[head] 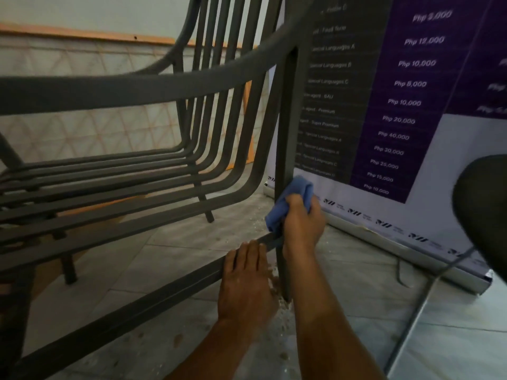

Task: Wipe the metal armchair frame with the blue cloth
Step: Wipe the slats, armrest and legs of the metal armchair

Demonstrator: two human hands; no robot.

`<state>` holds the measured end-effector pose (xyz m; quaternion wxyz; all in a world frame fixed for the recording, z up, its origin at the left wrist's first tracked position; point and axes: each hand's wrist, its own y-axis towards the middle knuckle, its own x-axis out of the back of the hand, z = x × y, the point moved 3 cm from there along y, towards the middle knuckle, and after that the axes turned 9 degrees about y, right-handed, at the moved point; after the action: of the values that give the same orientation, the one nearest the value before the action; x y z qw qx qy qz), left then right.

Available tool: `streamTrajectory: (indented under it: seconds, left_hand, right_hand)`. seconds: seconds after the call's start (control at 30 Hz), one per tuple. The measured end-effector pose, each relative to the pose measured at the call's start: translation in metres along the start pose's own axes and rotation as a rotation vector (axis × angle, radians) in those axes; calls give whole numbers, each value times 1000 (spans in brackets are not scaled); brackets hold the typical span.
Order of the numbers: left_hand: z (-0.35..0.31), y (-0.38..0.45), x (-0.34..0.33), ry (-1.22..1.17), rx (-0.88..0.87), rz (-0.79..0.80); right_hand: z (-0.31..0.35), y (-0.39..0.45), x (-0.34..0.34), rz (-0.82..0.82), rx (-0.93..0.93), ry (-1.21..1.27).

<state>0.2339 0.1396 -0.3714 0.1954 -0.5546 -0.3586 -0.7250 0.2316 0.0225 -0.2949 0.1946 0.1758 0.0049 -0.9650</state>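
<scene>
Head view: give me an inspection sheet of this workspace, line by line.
Surface: pale tiled floor, crumbs and debris around the leg's foot.
Job's things: dark metal armchair frame; blue cloth pressed against its upright leg.
Clutter: debris only.
Grippers: right hand clutches the cloth; left hand rests flat on the low crossbar.
Cables: thin cord on the floor under the banner.
Surroundings: purple price banner behind; tiled wall on the left; dark rounded object, unidentifiable, at the right edge.

Banner [397, 105] behind armchair frame [164, 89]
</scene>
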Motion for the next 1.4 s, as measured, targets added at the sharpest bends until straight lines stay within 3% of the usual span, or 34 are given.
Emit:
streamTrajectory:
  seconds: [0.3, 0.47, 0.63, 0.77, 0.9, 1.03, 1.13, 1.23, 1.4]
  left_hand:
    - [3, -1, 4, -73, -7, 20]
    - [6, -2, 6, -60, -34, 31]
    - [8, -2, 14, -6, -60, 118]
    - [10, -2, 24, 52, -107, 235]
    - [11, -6, 34, 58, -126, 272]
    - [10, -8, 67, -34, 18, 291]
    - [17, -7, 108, 6, 53, 170]
    - [27, -11, 151, -5, 37, -53]
    - [47, -24, 203, 13, 51, -329]
  right_hand:
    - [151, 11, -59, 182, 437, -26]
    - [137, 18, -53, 277, 557, -101]
    - [15, 2, -5, 290, 373, -168]
    - [-50, -8, 35, 298, 209, -463]
    - [-56, -2, 41, 287, -26, -770]
    - [-28, -11, 39, 179, -76, -919]
    - [13, -25, 32, 94, 136, -821]
    - [61, -46, 20, 174, 345, -656]
    - [118, -83, -7, 284, 678, -607]
